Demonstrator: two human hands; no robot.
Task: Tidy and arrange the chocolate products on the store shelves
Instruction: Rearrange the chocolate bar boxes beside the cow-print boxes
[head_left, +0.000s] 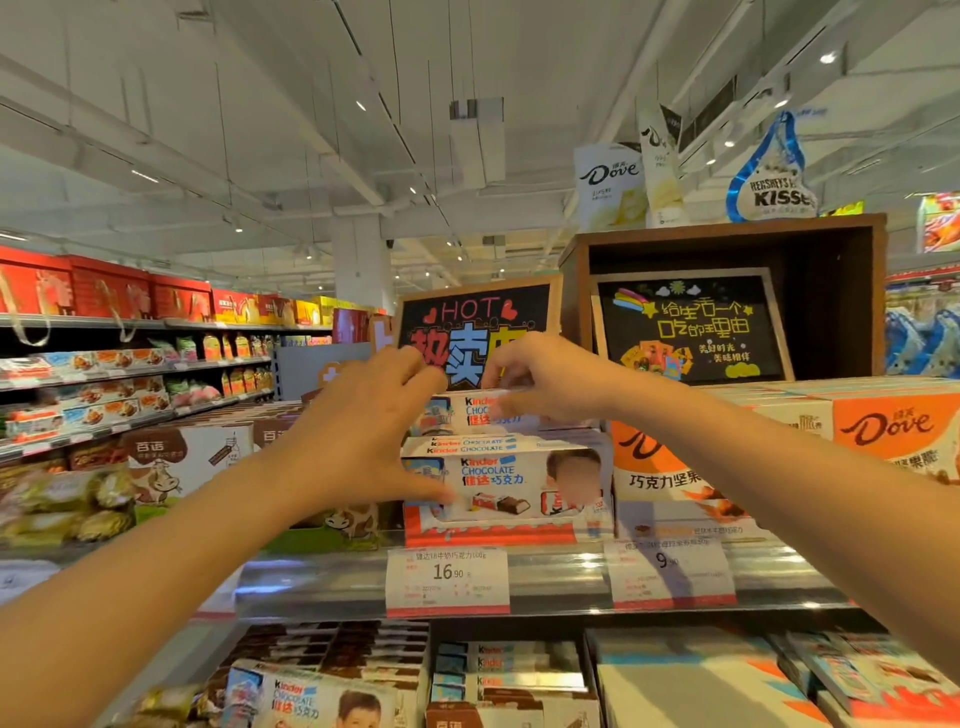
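A stack of white Kinder chocolate boxes (511, 483) sits in a red and white display tray on the upper shelf. My left hand (363, 431) spreads across the stack's left end, thumb low against the front box, fingers up by the top box. My right hand (540, 379) grips the top Kinder box (467, 415) from above and from the right, fingers curled over its upper edge. Both forearms reach up from the lower corners.
Orange Dove boxes (883, 431) stand right of the stack, brown milk-cow boxes (192, 457) to its left. Chalkboard signs (685, 322) stand behind. Price tags (447, 579) hang on the shelf rail (561, 577). More Kinder packs (311, 696) lie on the shelf below.
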